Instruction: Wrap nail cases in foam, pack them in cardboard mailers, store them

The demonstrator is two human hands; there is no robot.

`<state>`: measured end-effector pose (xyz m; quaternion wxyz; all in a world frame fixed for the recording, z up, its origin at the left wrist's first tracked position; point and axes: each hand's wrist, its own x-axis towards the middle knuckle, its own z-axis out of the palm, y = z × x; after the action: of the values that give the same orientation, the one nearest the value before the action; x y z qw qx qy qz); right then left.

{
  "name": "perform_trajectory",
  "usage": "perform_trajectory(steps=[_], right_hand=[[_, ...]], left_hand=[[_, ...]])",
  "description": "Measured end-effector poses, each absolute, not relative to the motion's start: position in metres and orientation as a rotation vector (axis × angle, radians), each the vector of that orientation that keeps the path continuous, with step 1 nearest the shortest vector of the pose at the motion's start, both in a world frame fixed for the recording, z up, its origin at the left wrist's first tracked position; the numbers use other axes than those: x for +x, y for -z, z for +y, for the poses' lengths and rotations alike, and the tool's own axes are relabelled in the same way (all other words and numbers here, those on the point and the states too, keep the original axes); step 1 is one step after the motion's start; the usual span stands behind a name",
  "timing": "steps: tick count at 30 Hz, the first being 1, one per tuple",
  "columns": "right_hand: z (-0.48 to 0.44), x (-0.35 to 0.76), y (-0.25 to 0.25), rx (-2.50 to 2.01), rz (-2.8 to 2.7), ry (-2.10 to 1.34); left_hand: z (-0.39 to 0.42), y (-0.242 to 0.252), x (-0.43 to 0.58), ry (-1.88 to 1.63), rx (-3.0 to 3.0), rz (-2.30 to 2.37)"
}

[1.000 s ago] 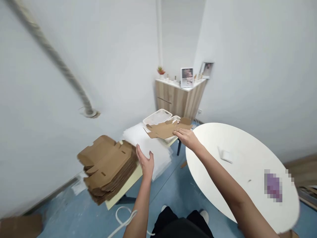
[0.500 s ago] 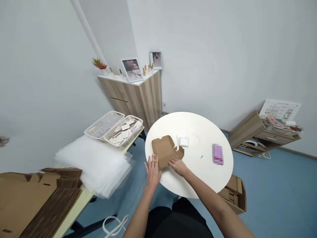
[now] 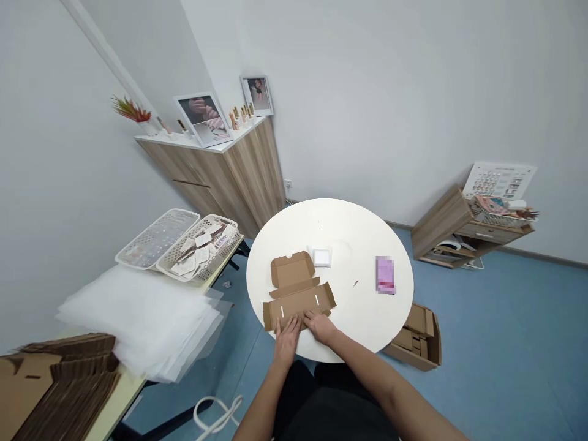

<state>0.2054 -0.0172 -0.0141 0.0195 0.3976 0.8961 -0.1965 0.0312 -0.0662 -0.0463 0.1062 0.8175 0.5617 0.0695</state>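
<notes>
A brown cardboard box blank point(image 3: 294, 300) lies unfolded on the round white table point(image 3: 335, 220), with flaps raised at its sides and two pale slots in it. My left hand point(image 3: 288, 337) rests on the blank's near edge, fingers spread. Close beside it, my right hand point(image 3: 320, 326) presses on the same edge with its fingers together; whether it pinches the cardboard is hard to make out. Beyond the blank sits a small white square packet point(image 3: 321, 258). A pixelated purple item point(image 3: 385, 275) lies on the table's right part.
On the left side table are two white baskets point(image 3: 199, 248), white sheets point(image 3: 142, 315) and stacked cardboard point(image 3: 68, 383). A carton point(image 3: 413, 361) of folded boxes stands on the floor at the right. Behind are a wooden cabinet point(image 3: 252, 171) and a low shelf point(image 3: 441, 223).
The cardboard blank has been opened out flatter and turned, its slots now showing. Both hands have come closer together at its near edge. The view has shifted to the right.
</notes>
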Motion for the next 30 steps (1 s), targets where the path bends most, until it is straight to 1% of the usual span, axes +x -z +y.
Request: perform_trajectory(steps=[5,9,19,21,25,27,30], right_hand=[[0.005,0.219,-0.013,1.439,2.497,0.764],[0.022,0.215,-0.018,1.510,2.391,0.786],[0.028,0.201,-0.018,1.642,2.336,0.880],[0.036,0.205,-0.019,1.823,2.351,0.886],[0.059,0.211,-0.019,2.397,2.240,0.778],[0.072,0.210,-0.016,2.496,2.142,0.802],[0.087,0.204,-0.009,2.526,1.975,0.972]], left_hand=[[-0.033,0.032,0.008,-0.230,2.375,1.490],[-0.009,0.021,0.006,-0.222,2.346,1.482],[-0.014,0.043,0.032,-0.428,2.355,1.562],[-0.016,0.045,0.030,-0.432,2.368,1.540],[-0.020,0.045,0.027,-0.421,2.374,1.534],[-0.023,0.044,0.027,-0.394,2.363,1.539],[-0.027,0.042,0.027,-0.322,2.326,1.553]])
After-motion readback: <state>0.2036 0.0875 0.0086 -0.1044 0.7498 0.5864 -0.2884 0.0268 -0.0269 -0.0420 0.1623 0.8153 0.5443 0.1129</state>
